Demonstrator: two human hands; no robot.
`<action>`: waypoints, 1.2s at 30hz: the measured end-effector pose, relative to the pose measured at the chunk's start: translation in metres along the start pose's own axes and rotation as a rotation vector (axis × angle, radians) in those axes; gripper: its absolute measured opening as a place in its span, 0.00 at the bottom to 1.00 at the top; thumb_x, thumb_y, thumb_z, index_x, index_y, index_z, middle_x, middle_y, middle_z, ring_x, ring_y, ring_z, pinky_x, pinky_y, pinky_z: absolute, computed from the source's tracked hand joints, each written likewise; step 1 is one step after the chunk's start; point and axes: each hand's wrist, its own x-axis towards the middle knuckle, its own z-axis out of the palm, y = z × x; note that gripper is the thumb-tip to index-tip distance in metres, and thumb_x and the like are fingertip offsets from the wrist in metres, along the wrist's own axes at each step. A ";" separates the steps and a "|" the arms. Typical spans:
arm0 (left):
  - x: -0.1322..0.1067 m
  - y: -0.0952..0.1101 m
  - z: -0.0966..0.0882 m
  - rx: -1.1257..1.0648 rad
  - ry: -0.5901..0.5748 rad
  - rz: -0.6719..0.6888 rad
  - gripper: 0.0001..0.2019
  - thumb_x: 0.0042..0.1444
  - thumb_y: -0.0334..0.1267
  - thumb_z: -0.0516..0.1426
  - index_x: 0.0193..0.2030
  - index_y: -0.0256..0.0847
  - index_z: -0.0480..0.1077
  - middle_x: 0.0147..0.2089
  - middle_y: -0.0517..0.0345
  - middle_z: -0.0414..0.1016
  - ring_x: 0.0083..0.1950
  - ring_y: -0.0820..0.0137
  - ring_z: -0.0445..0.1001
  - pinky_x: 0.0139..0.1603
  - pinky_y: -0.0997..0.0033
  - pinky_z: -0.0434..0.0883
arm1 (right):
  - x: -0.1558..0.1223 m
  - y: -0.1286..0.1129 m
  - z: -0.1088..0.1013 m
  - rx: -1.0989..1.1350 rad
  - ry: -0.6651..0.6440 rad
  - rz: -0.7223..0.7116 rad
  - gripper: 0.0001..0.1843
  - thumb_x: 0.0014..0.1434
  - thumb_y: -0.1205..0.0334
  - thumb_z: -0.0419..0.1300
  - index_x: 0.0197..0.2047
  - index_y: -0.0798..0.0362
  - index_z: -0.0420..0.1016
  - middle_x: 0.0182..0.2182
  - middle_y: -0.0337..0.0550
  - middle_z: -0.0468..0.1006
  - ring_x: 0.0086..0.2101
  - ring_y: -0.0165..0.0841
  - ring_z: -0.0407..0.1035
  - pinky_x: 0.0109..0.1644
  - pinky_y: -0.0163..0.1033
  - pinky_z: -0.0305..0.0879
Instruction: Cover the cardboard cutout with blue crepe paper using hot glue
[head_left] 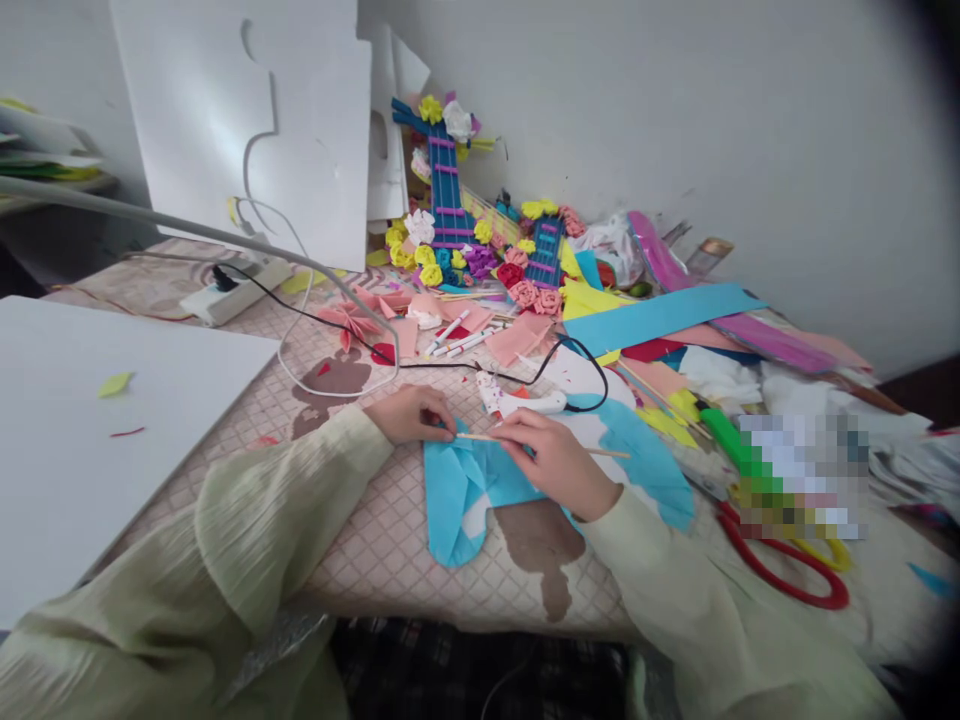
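Head view: at centre, the left hand (411,413) and right hand (551,460) each pinch a thin wooden stick (474,436). They hold it flat over a crumpled sheet of light blue crepe paper (457,495) on the beige quilted tabletop (375,545). Just beyond, at 12 o'clock, lies a white glue gun (529,402). Farther back is a heap of coloured paper roses (480,255). Red-handled scissors (780,578) lie at 4 o'clock and a white foam board (67,440) at 9 o'clock.
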 end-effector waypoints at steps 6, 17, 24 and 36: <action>0.000 0.000 0.000 0.003 -0.001 0.001 0.08 0.48 0.40 0.60 0.31 0.37 0.77 0.25 0.59 0.68 0.26 0.78 0.63 0.28 0.80 0.61 | 0.001 -0.001 0.008 -0.035 -0.024 -0.011 0.13 0.57 0.72 0.50 0.40 0.52 0.74 0.38 0.43 0.73 0.38 0.32 0.68 0.44 0.39 0.65; -0.001 0.001 -0.004 -0.001 -0.039 0.052 0.08 0.51 0.36 0.57 0.32 0.36 0.77 0.26 0.57 0.70 0.27 0.77 0.65 0.29 0.80 0.62 | 0.000 0.002 0.012 -0.070 0.000 -0.023 0.13 0.57 0.72 0.51 0.39 0.52 0.75 0.37 0.42 0.73 0.37 0.31 0.68 0.43 0.38 0.66; -0.001 0.000 -0.006 -0.011 -0.073 0.073 0.09 0.51 0.32 0.55 0.34 0.34 0.76 0.28 0.55 0.71 0.27 0.77 0.66 0.28 0.81 0.63 | 0.004 0.003 0.015 -0.089 0.023 -0.037 0.12 0.57 0.71 0.51 0.40 0.53 0.74 0.37 0.43 0.73 0.37 0.32 0.68 0.43 0.38 0.65; -0.002 0.003 -0.007 0.004 -0.072 0.012 0.09 0.50 0.29 0.55 0.34 0.35 0.77 0.30 0.55 0.73 0.29 0.76 0.67 0.29 0.81 0.63 | 0.000 -0.002 0.023 -0.163 0.023 -0.071 0.14 0.58 0.73 0.50 0.42 0.55 0.73 0.38 0.46 0.72 0.39 0.33 0.66 0.45 0.40 0.66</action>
